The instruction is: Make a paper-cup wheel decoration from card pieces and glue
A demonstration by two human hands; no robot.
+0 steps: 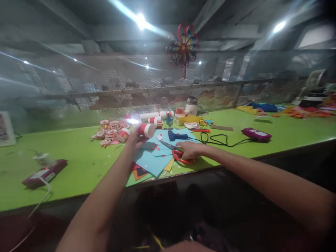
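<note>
My left hand (134, 137) is closed around a red and white paper cup (147, 130), which lies on its side in the grip with its white end facing right. My right hand (191, 150) grips a pair of scissors (181, 156) by the red handles, with the blades pointing left over light blue paper sheets (154, 162). Just beyond the scissors lies a blue glue gun (178, 135), its black cord running right. Small paper scraps are scattered on the sheets.
On the green table (86, 168), several red and white paper pieces (109, 131) are heaped at left. Purple power strips (256, 135) sit at right and far left. A white bottle (191, 106) stands behind. A colourful flower ornament (183, 47) hangs above.
</note>
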